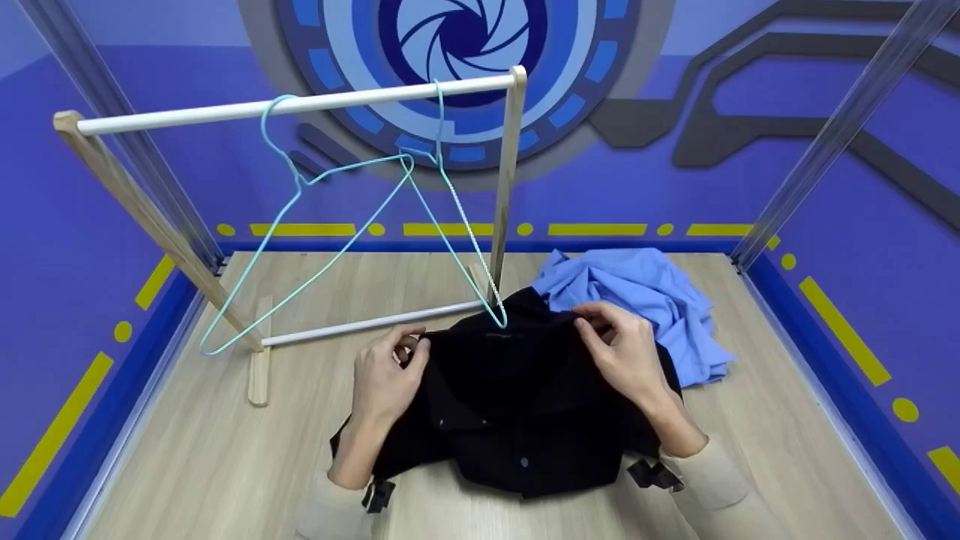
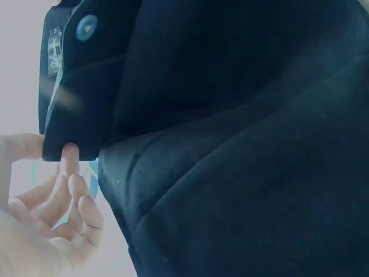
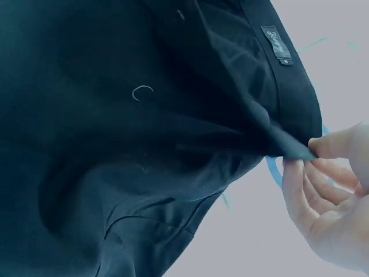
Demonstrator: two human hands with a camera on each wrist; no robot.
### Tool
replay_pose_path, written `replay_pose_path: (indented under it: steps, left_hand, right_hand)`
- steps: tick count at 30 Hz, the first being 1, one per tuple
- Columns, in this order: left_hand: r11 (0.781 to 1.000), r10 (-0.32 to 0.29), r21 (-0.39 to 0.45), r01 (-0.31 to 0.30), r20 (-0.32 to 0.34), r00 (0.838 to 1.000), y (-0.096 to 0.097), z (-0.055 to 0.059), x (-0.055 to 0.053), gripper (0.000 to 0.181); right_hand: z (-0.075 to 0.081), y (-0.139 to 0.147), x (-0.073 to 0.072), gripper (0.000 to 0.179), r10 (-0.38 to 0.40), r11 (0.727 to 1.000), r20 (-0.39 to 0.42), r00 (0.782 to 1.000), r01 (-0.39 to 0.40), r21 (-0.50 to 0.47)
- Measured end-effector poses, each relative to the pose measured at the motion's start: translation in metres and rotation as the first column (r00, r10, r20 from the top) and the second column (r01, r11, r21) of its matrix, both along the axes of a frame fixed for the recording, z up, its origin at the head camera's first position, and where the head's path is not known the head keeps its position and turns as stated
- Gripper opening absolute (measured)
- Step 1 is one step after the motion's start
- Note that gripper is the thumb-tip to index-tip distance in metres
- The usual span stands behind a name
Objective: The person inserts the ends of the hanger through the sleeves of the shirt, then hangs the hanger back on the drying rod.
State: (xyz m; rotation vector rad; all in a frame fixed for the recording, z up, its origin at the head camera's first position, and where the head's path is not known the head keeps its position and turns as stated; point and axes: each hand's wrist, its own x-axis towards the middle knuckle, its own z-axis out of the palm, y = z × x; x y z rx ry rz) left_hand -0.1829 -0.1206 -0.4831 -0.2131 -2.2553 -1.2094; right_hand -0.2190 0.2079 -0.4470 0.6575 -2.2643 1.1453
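Observation:
A black shirt (image 1: 540, 420) lies spread in front of me with its neck opening facing up. Its label (image 2: 55, 52) shows inside the band, and a round button (image 2: 87, 27) sits close by. On the left, my left hand (image 1: 386, 375) pinches the band's edge between thumb and fingers. Opposite it, my right hand (image 1: 622, 352) grips the other side of the opening the same way. In the right wrist view, thumb and fingertips meet on a pointed fold of cloth.
Behind the left hand stands a wood-and-white rack (image 1: 300, 103). Two light-blue wire hangers (image 1: 330, 274) hang from its bar; one lower corner overlaps the shirt in the head view. A crumpled blue cloth (image 1: 637, 292) lies at the back right. Blue walls (image 1: 847, 247) enclose the wooden tabletop (image 1: 187, 450).

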Motion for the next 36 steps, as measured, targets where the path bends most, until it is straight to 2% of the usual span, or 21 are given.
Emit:
replay_pose_path:
  steps: [4, 9, 14, 18, 23, 29, 32, 36]
  left_hand:
    - [1.0, 0.014, -0.013, -0.014, -0.006, 1.0, 0.0, 0.003, -0.001, 0.01]
    - [0.999, 0.029, -0.023, -0.03, -0.046, 0.999, 0.001, 0.008, -0.003, 0.008]
    - [0.999, 0.035, 0.003, -0.035, -0.063, 0.997, 0.002, 0.009, -0.003, 0.011]
    - [0.999, 0.031, 0.03, -0.029, -0.078, 0.997, 0.002, 0.012, -0.003, 0.014]
    - [0.998, 0.025, 0.066, -0.016, -0.13, 0.991, 0.0, 0.018, -0.005, 0.014]
    - [0.997, 0.039, 0.078, -0.027, -0.151, 0.988, 0.0, 0.013, -0.007, 0.013]
    - [0.996, 0.052, 0.08, -0.042, -0.131, 0.99, -0.001, 0.009, -0.007, 0.011]
    - [0.996, 0.056, 0.074, -0.048, -0.109, 0.992, -0.002, 0.002, -0.009, 0.007]
  right_hand:
    - [0.0, 0.0, -0.001, 0.02, 0.0, 1.0, -0.051, 0.999, 0.001, 0.019]
    - [-0.002, -0.001, -0.004, 0.032, -0.014, 0.999, -0.126, 0.992, 0.018, 0.035]
    - [-0.006, -0.001, -0.006, 0.032, -0.043, 0.995, -0.171, 0.984, 0.058, 0.081]
    - [-0.008, 0.001, -0.007, 0.025, -0.068, 0.986, -0.194, 0.979, 0.096, 0.134]
    - [-0.009, 0.006, -0.007, 0.013, -0.083, 0.969, -0.182, 0.98, 0.121, 0.215]
    - [-0.015, 0.008, -0.006, 0.015, -0.082, 0.935, -0.122, 0.989, 0.118, 0.333]
    - [-0.018, 0.012, -0.006, 0.01, -0.093, 0.937, -0.106, 0.99, 0.123, 0.327]
    - [-0.018, 0.018, -0.008, 0.006, -0.1, 0.953, -0.088, 0.991, 0.121, 0.28]
